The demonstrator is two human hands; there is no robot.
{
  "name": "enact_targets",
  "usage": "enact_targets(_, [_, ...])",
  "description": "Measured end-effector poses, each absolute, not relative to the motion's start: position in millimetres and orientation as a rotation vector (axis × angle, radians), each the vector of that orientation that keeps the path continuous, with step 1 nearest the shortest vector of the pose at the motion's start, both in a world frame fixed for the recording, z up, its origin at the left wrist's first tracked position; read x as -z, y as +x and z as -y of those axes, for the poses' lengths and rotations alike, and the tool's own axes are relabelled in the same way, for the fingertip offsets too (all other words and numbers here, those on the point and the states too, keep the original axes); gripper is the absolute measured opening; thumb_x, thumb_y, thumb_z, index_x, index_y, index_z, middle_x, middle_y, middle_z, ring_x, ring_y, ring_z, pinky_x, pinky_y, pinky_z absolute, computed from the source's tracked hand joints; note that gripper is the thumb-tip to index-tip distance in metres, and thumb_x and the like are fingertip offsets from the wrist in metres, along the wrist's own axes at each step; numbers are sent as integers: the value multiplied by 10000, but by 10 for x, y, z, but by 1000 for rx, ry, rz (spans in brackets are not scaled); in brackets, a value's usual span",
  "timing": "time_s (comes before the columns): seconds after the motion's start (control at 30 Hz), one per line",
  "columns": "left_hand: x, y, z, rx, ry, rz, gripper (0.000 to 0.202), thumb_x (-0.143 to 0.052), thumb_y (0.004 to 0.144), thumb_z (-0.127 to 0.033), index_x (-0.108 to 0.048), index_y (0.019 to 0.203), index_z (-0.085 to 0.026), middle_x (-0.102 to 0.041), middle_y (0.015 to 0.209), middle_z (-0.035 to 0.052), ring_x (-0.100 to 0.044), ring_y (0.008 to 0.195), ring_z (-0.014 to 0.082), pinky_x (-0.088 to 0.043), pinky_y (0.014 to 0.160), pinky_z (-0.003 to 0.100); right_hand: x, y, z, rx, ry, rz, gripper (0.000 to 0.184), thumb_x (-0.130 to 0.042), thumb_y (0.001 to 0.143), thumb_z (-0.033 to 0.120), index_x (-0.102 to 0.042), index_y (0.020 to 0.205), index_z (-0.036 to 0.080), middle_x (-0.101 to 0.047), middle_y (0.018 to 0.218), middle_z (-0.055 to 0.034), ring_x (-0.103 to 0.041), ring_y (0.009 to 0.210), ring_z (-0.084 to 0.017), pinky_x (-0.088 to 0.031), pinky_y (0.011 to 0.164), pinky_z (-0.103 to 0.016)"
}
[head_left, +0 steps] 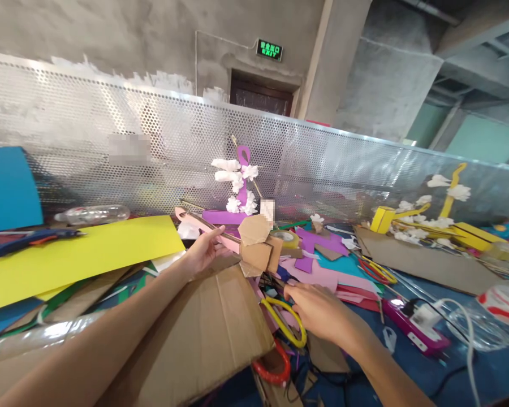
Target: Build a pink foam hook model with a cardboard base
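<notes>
My left hand (207, 249) is closed around a pink strip (229, 242) joined to a craft piece of brown cardboard shapes (255, 251), held up over the work surface. My right hand (311, 305) reaches into the clutter just below and right of that piece. Its fingers are curled together at the tips, and what they pinch, if anything, cannot be made out. Right beside those fingers lies a yellow looped handle (285, 323). A red looped handle (275, 364) is nearer to me. Under my left forearm is a big sheet of corrugated cardboard (203, 333).
A purple figure with white tufts (244, 186) stands by the perforated metal screen (173, 147). Yellow paper (123, 249) and a blue glue gun (38, 238) lie left. On the right are a purple power strip (415, 328), a yellow craft (479, 236) and a plastic bottle (487, 322).
</notes>
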State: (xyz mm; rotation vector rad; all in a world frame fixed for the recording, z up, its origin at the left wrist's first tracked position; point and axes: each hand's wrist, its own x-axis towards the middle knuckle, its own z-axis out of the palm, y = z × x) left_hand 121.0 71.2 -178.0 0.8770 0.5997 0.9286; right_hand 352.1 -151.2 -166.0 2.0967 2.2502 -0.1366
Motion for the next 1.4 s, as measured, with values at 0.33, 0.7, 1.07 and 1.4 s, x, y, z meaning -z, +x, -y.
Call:
enact_targets(0.33, [1756,1215,-701,-925,849,-619,173,-628,966,-186,-686,833,-92,-785,739,145,-771,628,215,-645,636,252,1644,3448,1383,140,2059,-2204,273,-575,826,20,-739,968,186,-767,1040,-105,-724,996,-265,-402,716,-288])
enact_targets(0.7, [1795,1212,-730,-935,886,-618,207,-625,969,-189,-666,782,-108,-787,755,137,-772,645,208,-650,643,259,1619,3285,1132,70,2025,-2262,217,-579,924,192,-778,840,189,-803,923,-137,-762,936,-272,-462,738,-293])
enact_targets(1.07, [1827,1195,-760,-978,897,-588,143,-651,948,-179,-658,820,-116,-775,724,109,-759,616,195,-648,657,263,1466,3092,816,235,1897,-2070,172,-690,695,40,-796,813,108,-802,791,-148,-780,858,-277,-538,699,-270])
enact_targets(1.4, [1844,1183,-771,-974,864,-582,122,-658,943,-187,-662,843,-116,-789,763,120,-774,664,204,-649,662,263,1440,2957,801,300,1919,-1919,305,-689,635,-10,-802,905,74,-812,889,-187,-787,895,-288,-579,726,-286])
